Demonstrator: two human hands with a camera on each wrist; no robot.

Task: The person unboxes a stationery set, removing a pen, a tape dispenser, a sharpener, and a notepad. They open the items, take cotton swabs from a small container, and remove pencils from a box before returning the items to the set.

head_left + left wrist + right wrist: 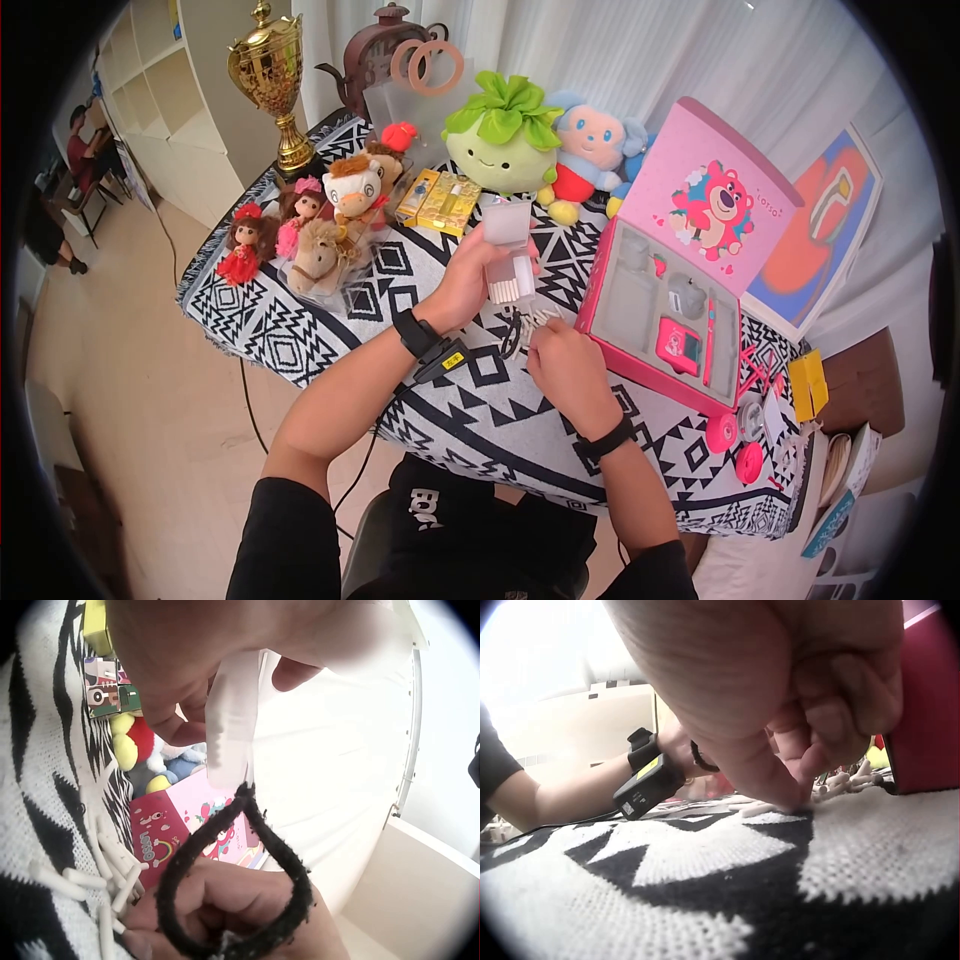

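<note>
Head view: near the middle of the frame, a small clear box (523,272) with its lid (508,222) up, held above the desk (520,425) in the left hand (458,288), fingers bent round the sides. A row of white sticks (507,291) inside, at the lower end. Loose sticks (540,318) on the desk, just below. Right hand (572,372) beside that pile, fingers curled in.

Left wrist view: box at the top middle, thin, between thumb and fingers. Looks light, stiff, a bit slippery, and likely to crack under a hard squeeze. Best held by the side edges. Loose sticks at the lower left, probably light and easy to snap; best pinched gently by the middle. Right hand at the bottom, seemingly pinching a stick's end.

Right wrist view: right hand at the upper middle, thumb and finger tips nearly together, low over the desk near the sticks. Left hand left of the middle, farther back, fingers hidden.
</note>
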